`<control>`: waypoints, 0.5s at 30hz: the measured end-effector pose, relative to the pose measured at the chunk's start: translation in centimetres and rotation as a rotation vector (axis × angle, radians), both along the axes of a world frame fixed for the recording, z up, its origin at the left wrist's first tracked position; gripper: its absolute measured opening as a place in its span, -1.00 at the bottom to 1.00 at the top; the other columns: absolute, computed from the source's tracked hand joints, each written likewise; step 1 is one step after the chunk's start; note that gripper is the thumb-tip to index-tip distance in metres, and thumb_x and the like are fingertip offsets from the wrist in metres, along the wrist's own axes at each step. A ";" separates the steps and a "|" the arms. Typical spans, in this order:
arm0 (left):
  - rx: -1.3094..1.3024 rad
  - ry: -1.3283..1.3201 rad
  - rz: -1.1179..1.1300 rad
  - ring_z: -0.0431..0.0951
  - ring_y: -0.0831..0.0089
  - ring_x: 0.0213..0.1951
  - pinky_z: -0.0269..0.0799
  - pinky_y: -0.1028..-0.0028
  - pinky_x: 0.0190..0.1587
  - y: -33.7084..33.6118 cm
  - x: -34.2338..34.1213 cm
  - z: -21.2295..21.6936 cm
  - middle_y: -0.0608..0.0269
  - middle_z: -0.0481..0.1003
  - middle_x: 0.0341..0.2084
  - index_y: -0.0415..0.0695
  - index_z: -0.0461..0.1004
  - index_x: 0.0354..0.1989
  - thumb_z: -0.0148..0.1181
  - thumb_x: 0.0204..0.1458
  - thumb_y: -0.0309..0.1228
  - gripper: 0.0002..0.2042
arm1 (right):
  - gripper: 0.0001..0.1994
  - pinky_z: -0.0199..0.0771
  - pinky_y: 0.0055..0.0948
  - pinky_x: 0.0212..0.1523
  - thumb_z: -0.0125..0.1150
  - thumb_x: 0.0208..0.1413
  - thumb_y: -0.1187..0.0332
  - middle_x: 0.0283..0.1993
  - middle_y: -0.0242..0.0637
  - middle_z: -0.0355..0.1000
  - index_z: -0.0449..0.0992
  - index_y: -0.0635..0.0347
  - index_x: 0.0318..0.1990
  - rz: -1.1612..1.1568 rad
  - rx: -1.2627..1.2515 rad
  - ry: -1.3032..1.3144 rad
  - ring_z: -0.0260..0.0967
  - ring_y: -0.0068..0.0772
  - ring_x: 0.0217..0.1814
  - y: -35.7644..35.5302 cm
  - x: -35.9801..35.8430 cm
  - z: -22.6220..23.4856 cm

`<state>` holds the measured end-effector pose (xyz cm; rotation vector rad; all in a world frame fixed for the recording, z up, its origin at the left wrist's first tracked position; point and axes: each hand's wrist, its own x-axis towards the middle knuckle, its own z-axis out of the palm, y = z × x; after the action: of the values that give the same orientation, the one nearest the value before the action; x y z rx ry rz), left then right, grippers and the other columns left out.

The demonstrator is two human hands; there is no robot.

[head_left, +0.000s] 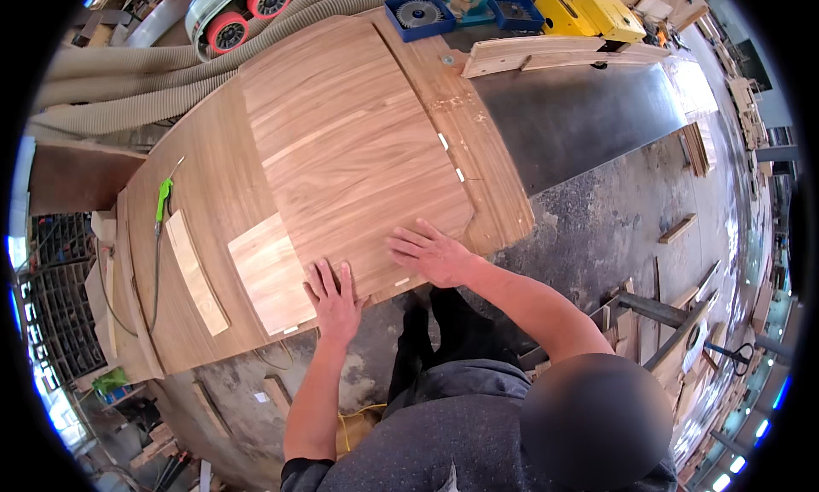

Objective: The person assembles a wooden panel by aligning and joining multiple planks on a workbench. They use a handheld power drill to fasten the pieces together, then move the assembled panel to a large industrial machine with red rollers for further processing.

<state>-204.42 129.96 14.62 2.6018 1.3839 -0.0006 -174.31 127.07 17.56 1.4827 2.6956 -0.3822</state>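
A wide panel of brown striped wood (350,142) with cut corners lies flat on the wooden bench top (205,168). My left hand (335,303) rests on its near left edge, fingers spread, beside a paler rectangular board (271,270). Farther right, my right hand (429,253) lies flat on the panel near its front right corner, fingers stretched out. Neither hand grips anything. Small white pieces (461,175) show along the panel's right edge, and another white piece (402,282) sits at the front edge between my hands.
To the left lie a green air blow gun (164,199) with its hose and a narrow wood strip (197,272). Behind are ribbed hoses (136,95), a machine with pink wheels (229,31), and a blue tray (420,14) holding a saw blade. A dark metal table (580,117) adjoins the right.
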 end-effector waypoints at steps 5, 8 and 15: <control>-0.008 -0.013 -0.011 -0.14 -0.46 0.48 -0.08 -0.42 0.38 0.1 0.3 0.0 -0.34 -0.20 0.52 -0.01 0.02 0.53 0.56 -0.13 -0.18 0.04 | -0.24 -0.06 0.09 0.55 0.31 0.11 0.07 0.51 -0.02 0.12 0.24 0.16 0.44 -0.623 0.030 0.190 -0.06 0.09 0.59 0.7 3.5 0.3; -0.041 0.027 -0.019 -0.20 -0.48 0.49 -0.13 -0.39 0.41 0.2 0.5 0.3 -0.39 -0.24 0.51 -0.09 -0.01 0.53 0.54 -0.07 -0.20 0.02 | -0.21 0.10 0.06 0.46 0.34 0.11 0.01 0.40 0.08 0.20 0.24 0.24 0.42 -1.006 0.128 0.364 0.07 0.17 0.47 2.9 7.1 -0.3; -0.030 0.059 -0.025 -0.13 -0.49 0.47 -0.08 -0.45 0.38 0.2 0.9 0.5 -0.44 -0.19 0.50 -0.09 0.01 0.52 0.58 -0.17 -0.20 0.07 | -0.17 0.25 0.04 0.29 0.34 0.12 -0.09 0.20 0.08 0.31 0.23 0.30 0.39 -1.303 -0.038 0.368 0.21 0.16 0.28 5.7 6.7 -3.1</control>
<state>-203.56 130.20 15.13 2.6144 1.3593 -0.1025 -167.57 132.78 14.48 3.1612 1.4103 -0.7404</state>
